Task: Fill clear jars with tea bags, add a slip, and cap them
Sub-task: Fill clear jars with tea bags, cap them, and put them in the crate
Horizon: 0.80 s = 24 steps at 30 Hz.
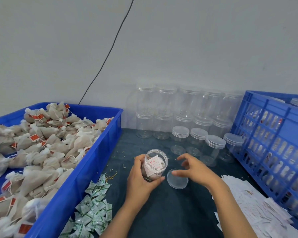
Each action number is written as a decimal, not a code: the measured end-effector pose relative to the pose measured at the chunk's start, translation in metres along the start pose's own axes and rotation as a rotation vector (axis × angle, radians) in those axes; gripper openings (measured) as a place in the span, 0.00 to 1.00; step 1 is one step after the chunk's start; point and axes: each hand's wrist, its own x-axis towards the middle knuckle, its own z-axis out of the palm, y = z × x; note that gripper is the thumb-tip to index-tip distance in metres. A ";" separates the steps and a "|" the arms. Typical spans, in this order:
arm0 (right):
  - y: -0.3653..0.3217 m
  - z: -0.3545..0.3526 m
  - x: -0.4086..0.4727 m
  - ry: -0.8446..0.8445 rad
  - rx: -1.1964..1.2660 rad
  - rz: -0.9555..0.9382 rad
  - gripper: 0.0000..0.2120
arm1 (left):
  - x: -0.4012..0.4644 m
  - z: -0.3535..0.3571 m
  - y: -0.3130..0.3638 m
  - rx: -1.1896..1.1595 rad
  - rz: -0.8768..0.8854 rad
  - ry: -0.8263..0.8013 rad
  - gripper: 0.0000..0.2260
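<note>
- At 7 o'clock we log a heap of small white-and-green sachets (93, 210) on the dark blue-grey cloth tabletop (162, 212); at 4 o'clock, a loose pile of white printed paper slips (251, 210).
- Our left hand (141, 179) grips the open clear plastic jar (154, 164) at centre, fingers and thumb curled round its wall. The jar is tilted, mouth towards 1 o'clock, with tea bags and a red-printed white slip (152, 165) inside.
- Our right hand (194, 169) hovers with fingers spread and loosely curved, thumb tip over the clear round lid (177, 180) lying just beside the jar at 3 o'clock; contact we cannot tell.
- At 9 o'clock, a blue plastic bin (72, 182) of drawstring tea bags (41, 148).
- At 12 to 1 o'clock, capped empty clear jars (179, 127), stacked against the wall.
- At 3 o'clock, a blue slotted crate (272, 143).
</note>
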 end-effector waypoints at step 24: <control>-0.033 -0.023 -0.013 -0.054 -0.192 -0.347 0.42 | -0.001 0.001 -0.002 0.033 0.068 0.039 0.31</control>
